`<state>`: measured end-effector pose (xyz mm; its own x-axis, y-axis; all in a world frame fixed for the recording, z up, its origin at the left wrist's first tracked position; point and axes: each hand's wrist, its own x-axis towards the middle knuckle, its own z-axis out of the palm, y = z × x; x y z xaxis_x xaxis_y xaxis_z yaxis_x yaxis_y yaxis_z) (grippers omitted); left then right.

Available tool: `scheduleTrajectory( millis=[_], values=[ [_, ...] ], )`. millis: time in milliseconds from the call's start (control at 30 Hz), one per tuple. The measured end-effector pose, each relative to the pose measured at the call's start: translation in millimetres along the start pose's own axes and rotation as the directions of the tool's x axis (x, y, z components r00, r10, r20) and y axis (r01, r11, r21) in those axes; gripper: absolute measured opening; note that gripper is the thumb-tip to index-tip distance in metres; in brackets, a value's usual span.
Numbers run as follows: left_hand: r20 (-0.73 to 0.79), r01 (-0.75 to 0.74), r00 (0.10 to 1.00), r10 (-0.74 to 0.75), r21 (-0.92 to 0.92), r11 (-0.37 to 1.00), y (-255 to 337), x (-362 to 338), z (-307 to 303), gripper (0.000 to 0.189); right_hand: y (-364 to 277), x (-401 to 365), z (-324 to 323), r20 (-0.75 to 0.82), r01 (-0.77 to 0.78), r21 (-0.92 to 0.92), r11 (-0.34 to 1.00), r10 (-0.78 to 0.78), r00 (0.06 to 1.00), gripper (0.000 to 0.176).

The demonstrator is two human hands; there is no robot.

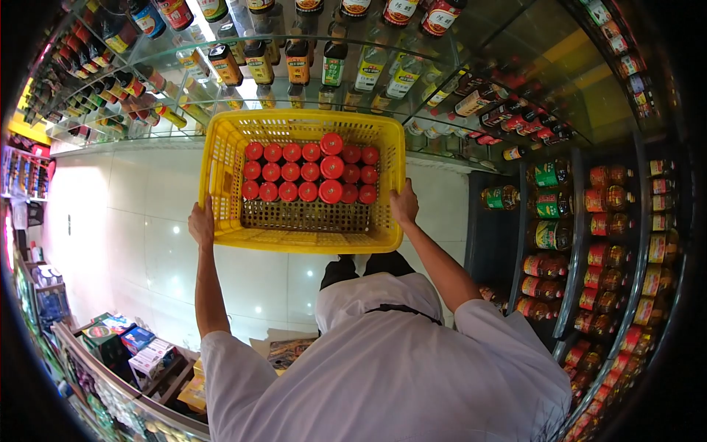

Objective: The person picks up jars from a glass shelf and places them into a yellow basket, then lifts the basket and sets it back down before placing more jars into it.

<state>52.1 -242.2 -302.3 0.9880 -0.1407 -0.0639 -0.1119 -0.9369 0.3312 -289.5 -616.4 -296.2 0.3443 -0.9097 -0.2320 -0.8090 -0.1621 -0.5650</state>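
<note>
The left hand (200, 225) and right hand (403, 205) are clenching opposite end rims of the yellow crate (317, 240), which is hanging at frame centre with its long axis running hand to hand. Red-capped bottles (291, 173) are filling its far half, toward the shelf bottles (298, 62) at the top.

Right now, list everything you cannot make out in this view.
All from the head view:
1. Yellow crate: its bottles show only red caps. The caps and crate walls hide the bodies and labels.
2. Left hand and right hand: fingers partly hidden by the crate rim they grip.
3. Shelf bottles: labels too small and lens-warped to read.
4. Boxes at lower left: print too small and blurred.
</note>
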Motion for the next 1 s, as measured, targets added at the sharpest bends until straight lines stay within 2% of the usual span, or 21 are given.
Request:
scheduleTrajectory(
  millis=[233, 767, 867, 933, 967, 1000],
  values=[
    [0.039, 0.008, 0.999, -0.007, -0.019, 1.000, -1.0, 1.0, -1.2, 0.055, -2.6, -1.6, -2.5, 0.010, -0.007, 0.004, 1.000, 0.007, 1.000, 0.034],
    [0.028, -0.004, 1.000, 0.006, -0.051, 0.999, -7.2, 2.8, 5.0, 0.052, -4.8, -1.3, -4.0, 0.003, -0.017, -0.020, 1.000, 0.017, 1.000, 0.035],
    [-0.006, -0.007, 1.000, 0.006, -0.037, 0.999, -10.1, 4.7, 7.5, 0.052, -4.8, -1.2, -5.5, 0.071, -0.034, 0.002, 0.999, 0.034, 0.997, 0.044],
    [-0.002, -0.013, 1.000, 0.013, -0.010, 1.000, -8.5, 4.2, 6.0, 0.052, -3.4, -5.7, -2.2, -0.151, 0.165, 0.018, 0.986, -0.160, 0.975, 0.060],
    [-0.002, -0.013, 1.000, 0.013, -0.016, 1.000, -5.6, 2.1, 4.3, 0.052, -2.3, -6.4, -1.7, -0.155, 0.167, 0.015, 0.986, -0.163, 0.974, 0.060],
    [0.004, -0.007, 1.000, 0.007, -0.006, 1.000, -2.7, 0.9, 1.8, 0.052, -1.5, -6.9, -0.6, -0.204, 0.239, -0.047, 0.970, -0.244, 0.948, 0.066]
  ],
)
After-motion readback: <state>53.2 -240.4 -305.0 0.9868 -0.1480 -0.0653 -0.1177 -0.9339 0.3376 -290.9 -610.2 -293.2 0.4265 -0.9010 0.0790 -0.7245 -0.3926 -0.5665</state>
